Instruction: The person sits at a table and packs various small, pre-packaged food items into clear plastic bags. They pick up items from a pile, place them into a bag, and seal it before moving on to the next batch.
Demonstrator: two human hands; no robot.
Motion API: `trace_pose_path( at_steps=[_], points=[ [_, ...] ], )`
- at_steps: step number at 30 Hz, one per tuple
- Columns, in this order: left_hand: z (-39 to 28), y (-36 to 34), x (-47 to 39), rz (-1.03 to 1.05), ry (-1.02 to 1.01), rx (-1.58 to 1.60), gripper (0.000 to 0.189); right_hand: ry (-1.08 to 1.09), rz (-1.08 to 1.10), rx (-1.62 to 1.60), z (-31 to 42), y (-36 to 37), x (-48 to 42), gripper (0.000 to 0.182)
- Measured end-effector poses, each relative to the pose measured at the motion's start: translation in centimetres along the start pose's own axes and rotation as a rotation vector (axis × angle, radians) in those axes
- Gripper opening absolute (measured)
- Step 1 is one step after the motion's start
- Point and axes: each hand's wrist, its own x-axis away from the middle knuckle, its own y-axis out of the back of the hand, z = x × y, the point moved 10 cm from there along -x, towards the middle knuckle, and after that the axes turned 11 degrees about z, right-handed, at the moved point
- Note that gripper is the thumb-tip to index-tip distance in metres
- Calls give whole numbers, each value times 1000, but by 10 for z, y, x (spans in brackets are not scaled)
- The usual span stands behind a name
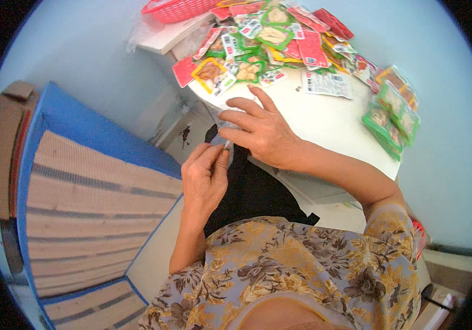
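My left hand [205,173] pinches the edge of a thin clear plastic piece [228,145], possibly a bag, between thumb and fingertips above my lap. Just beyond it, at the table's near left edge, my right hand [260,130] reaches over the same plastic with its fingers spread. Its thumb is hidden, so whether it grips the plastic is unclear. Past my right hand, a heap of sealed food packets [275,37] with red, green and yellow borders covers the far part of the white table [331,123]. One packet lies printed side up [326,84] at the heap's near edge.
Several green-edged packets [392,113] are stacked at the table's right edge. A pink plastic basket [174,11] rests on a white slab [174,33] at the far left. To my left stands a blue-framed rack [104,132] with a cardboard box [9,152] beside it.
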Motion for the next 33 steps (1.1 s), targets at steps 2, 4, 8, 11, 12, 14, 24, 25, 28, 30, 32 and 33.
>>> trace_pose_path(
  at_steps=[2,4,8,11,12,14,24,25,28,30,32,33],
  points=[
    [6,-2,2,67,131,41,11,-8,-24,-21,1,1,-1,26],
    [12,4,6,34,176,61,10,-22,-37,42,2,9,-4,37],
    [10,28,11,-203,124,-3,9,-236,-327,-262,-20,40,7,29],
    [-1,36,15,-276,80,-116,10,-531,128,-754,-44,-14,8,23],
    [-5,33,14,-258,52,-146,11,-537,103,-898,-46,-27,11,34],
    [-12,24,12,-204,15,-192,12,-656,189,-1177,-47,-56,22,37],
    [1,-3,7,-88,76,-56,15,-678,264,-1458,-39,-78,25,27],
    [1,-4,7,-88,59,-60,15,-692,273,-1444,-41,-80,27,26],
    [4,-8,7,-62,92,-83,16,-711,314,-1458,-41,-87,30,23],
    [4,-12,7,-36,113,-43,17,-712,317,-1415,-43,-87,30,22],
    [3,-16,6,-30,110,-37,19,-731,312,-1381,-44,-86,30,20],
    [5,-18,6,-39,93,-52,21,-747,303,-1366,-45,-84,30,19]
  ],
)
